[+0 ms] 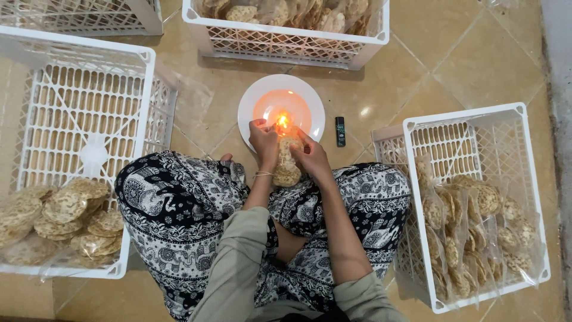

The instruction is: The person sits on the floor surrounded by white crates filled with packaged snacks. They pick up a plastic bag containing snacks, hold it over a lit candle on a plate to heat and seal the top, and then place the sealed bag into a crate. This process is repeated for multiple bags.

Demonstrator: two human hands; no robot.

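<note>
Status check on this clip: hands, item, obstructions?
Left hand and right hand both grip clear plastic bag of round crackers, its top at small flame over white round plate. Dark small lighter beside plate. Nothing obstructing.

- You're sitting on glossy, smooth tile floor [476,53].
- Crates [89,107] around you look like matt white plastic lattice.
- Clear, shiny film bag [287,164] wraps rough, grainy crackers.
- Plate [250,104] looks smooth, glazed.
</note>
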